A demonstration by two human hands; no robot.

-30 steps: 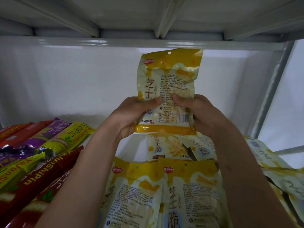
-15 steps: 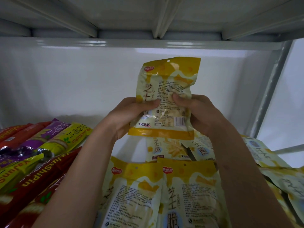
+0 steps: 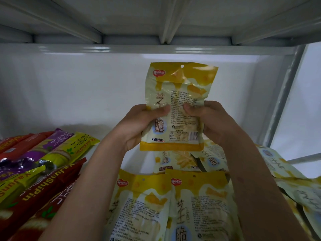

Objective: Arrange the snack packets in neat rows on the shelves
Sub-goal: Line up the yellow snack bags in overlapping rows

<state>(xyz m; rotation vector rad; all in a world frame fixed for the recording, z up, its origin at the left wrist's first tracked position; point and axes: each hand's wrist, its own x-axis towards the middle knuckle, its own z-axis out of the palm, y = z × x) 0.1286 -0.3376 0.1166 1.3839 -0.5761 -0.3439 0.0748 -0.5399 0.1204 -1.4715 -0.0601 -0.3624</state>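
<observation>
Both hands, left hand (image 3: 139,126) and right hand (image 3: 213,122), grasp an upright yellow-and-white plastic snack packet (image 3: 178,105), fingers hidden behind; at 6 o'clock, similar flat packets (image 3: 196,206) cover the white metal shelf (image 3: 86,105).

Held packet (image 3: 175,108) dropped lower than a second ago. Both thumbs shifted up its face and pinched it, creasing the middle.

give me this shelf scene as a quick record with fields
held item: yellow packet, upright, back label toward camera
left hand: grips packet's left edge
right hand: grips packet's right edge
below hands: more yellow packets lying flat on the shelf
left side: long red, purple and yellow-green bars
</observation>
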